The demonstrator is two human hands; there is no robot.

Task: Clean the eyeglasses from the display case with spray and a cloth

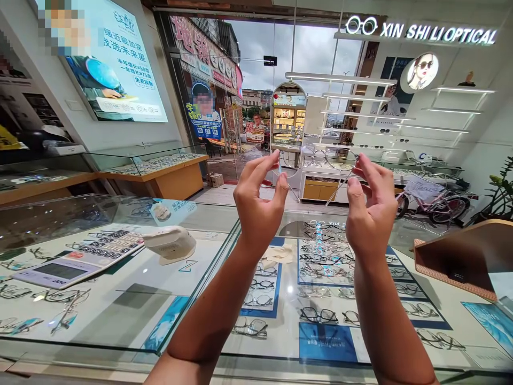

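Observation:
Thin-rimmed clear eyeglasses (320, 155) are held up in the air in front of me, level with my two raised hands. My left hand (260, 198) pinches their left end between thumb and fingers. On the other side, the fingers of my right hand (371, 198) grip the right end near the hinge. The temples hang down and inward from the rims. Below both hands lies the glass display counter (290, 342), with rows of eyeglass frames (318, 315) inside. A beige cloth (277, 254) rests on the glass between my forearms.
On the counter's left are a large calculator (80, 259) and a white device (170, 243). A brown wooden stand (455, 259) is at right. Further back stand another display case (160, 171), an arched mirror (288, 120), lit wall shelves (356, 98) and a pink bicycle (435, 195).

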